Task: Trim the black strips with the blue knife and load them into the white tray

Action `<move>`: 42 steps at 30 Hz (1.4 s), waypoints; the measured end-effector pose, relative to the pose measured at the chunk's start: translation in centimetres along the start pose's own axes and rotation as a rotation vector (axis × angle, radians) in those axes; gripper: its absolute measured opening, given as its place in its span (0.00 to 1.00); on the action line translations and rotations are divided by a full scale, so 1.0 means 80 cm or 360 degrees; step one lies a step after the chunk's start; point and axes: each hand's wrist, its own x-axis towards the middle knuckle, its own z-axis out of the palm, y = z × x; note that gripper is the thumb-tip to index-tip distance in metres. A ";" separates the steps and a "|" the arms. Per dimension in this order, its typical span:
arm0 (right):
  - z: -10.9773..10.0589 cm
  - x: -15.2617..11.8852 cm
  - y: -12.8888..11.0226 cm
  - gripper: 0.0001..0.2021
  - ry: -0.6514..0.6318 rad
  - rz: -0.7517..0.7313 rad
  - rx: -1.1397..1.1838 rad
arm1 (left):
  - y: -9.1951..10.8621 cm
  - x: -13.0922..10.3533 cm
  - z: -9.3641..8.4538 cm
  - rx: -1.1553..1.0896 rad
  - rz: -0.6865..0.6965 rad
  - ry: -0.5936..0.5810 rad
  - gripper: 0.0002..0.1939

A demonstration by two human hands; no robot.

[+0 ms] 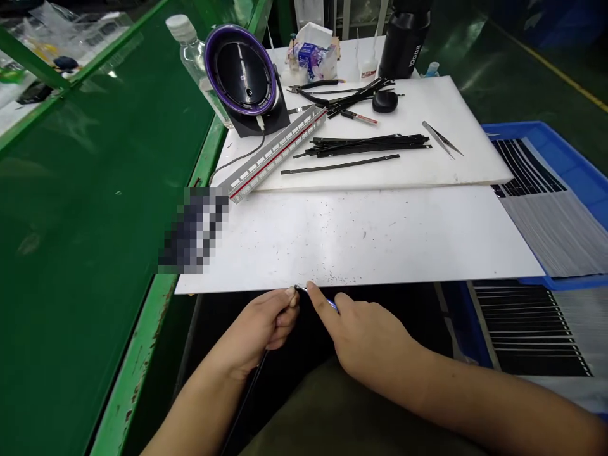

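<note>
At the table's near edge, my left hand (268, 320) is closed in a pinch on the end of a thin black strip (256, 378), which hangs down below it. My right hand (368, 332) grips a slim tool with a blue handle (331, 306), its index finger stretched along the metal tip. That tip meets the strip's end at my left fingertips; its exact shape is too small to tell. Small dark shavings (339, 278) lie on the white board (403, 234) just beyond my hands.
A white foam slab (475, 168) bears a pile of black strips (370, 147), tweezers (441, 139), cutting pliers (313, 94) and a scale ruler (278, 152). Behind stand a purple-rimmed fan (242, 69), a plastic bottle (192, 60) and a black bottle (406, 41). Blue trays (582, 171) sit right.
</note>
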 end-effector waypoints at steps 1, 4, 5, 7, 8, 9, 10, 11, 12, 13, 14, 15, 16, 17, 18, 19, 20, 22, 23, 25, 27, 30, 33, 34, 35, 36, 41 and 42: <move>0.000 0.000 -0.002 0.37 0.0004 0.0005 -0.0007 | 0.000 0.000 -0.001 -0.0002 -0.0001 -0.0001 0.14; 0.004 0.000 -0.008 0.37 0.0040 0.0036 -0.0035 | 0.000 0.001 -0.002 -0.0014 0.0000 -0.0008 0.15; 0.006 0.000 -0.009 0.37 0.0048 0.0050 -0.0022 | 0.000 0.002 -0.003 -0.0022 -0.0002 -0.0017 0.15; 0.011 0.000 -0.008 0.38 0.0046 0.0072 0.0060 | 0.001 0.003 -0.005 -0.0045 -0.0012 -0.0047 0.14; 0.012 0.000 -0.007 0.38 0.0045 0.0078 0.0120 | 0.001 0.003 -0.005 -0.0057 -0.0020 -0.0060 0.14; 0.014 -0.001 -0.005 0.38 0.0048 0.0079 0.0183 | 0.001 0.003 -0.006 -0.0064 -0.0026 -0.0070 0.14; 0.014 -0.001 -0.004 0.38 0.0053 0.0078 0.0239 | 0.001 0.004 -0.006 -0.0066 -0.0028 -0.0073 0.14; 0.015 -0.001 -0.002 0.38 0.0056 0.0075 0.0279 | 0.001 0.004 -0.006 -0.0062 -0.0025 -0.0072 0.14; 0.015 -0.001 -0.001 0.38 0.0055 0.0069 0.0304 | 0.000 0.004 -0.005 -0.0053 -0.0022 -0.0066 0.14; 0.014 -0.002 -0.001 0.38 0.0051 0.0065 0.0317 | 0.000 0.003 -0.004 -0.0043 -0.0016 -0.0055 0.14; 0.014 -0.002 -0.001 0.38 0.0042 0.0061 0.0322 | -0.001 0.003 -0.003 -0.0035 -0.0009 -0.0042 0.14; 0.013 -0.001 -0.001 0.38 0.0033 0.0059 0.0321 | -0.001 0.002 -0.002 -0.0032 -0.0001 -0.0026 0.14; 0.013 -0.001 -0.001 0.39 0.0028 0.0060 0.0321 | -0.001 0.002 0.000 -0.0032 0.0008 -0.0011 0.15; 0.012 -0.001 -0.001 0.39 0.0029 0.0061 0.0322 | -0.001 0.001 0.002 -0.0032 0.0017 0.0003 0.15; 0.012 0.000 -0.001 0.39 0.0034 0.0063 0.0320 | -0.001 0.001 0.003 -0.0033 0.0024 0.0014 0.15; 0.012 0.000 -0.002 0.39 0.0041 0.0064 0.0310 | -0.001 0.001 0.004 -0.0035 0.0029 0.0022 0.15; 0.012 0.001 -0.002 0.40 0.0048 0.0064 0.0292 | -0.001 0.000 0.004 -0.0036 0.0032 0.0027 0.16; 0.012 0.001 -0.004 0.40 0.0063 0.0063 0.0235 | -0.001 0.000 0.005 -0.0041 0.0029 0.0032 0.16; 0.012 0.001 -0.005 0.40 0.0066 0.0061 0.0202 | -0.001 0.000 0.004 -0.0045 0.0024 0.0030 0.16; 0.012 0.002 -0.008 0.39 0.0057 0.0066 0.0131 | -0.001 0.001 0.003 -0.0056 0.0007 0.0019 0.15; 0.012 0.002 -0.012 0.39 0.0045 0.0071 0.0064 | -0.001 0.001 0.001 -0.0073 -0.0012 0.0000 0.15; 0.013 0.003 -0.018 0.39 0.0044 0.0078 0.0000 | -0.001 0.003 -0.002 -0.0099 -0.0026 -0.0027 0.14; 0.018 0.004 -0.023 0.38 0.0068 0.0105 -0.0055 | -0.001 0.004 -0.007 -0.0139 -0.0049 -0.0066 0.14; 0.019 0.004 -0.025 0.38 0.0075 0.0116 -0.0075 | -0.001 0.004 -0.009 -0.0165 -0.0059 -0.0089 0.14; 0.020 0.004 -0.026 0.38 0.0080 0.0123 -0.0091 | -0.001 0.004 -0.011 -0.0193 -0.0069 -0.0117 0.14; 0.021 0.004 -0.027 0.38 0.0080 0.0128 -0.0099 | -0.001 0.005 -0.012 -0.0218 -0.0076 -0.0145 0.14; 0.017 0.003 -0.017 0.38 0.0033 0.0132 0.0067 | -0.003 0.007 -0.012 -0.0194 -0.0038 -0.0149 0.13; 0.015 0.002 -0.014 0.37 0.0040 0.0130 0.0137 | -0.004 0.007 -0.010 -0.0174 -0.0022 -0.0129 0.13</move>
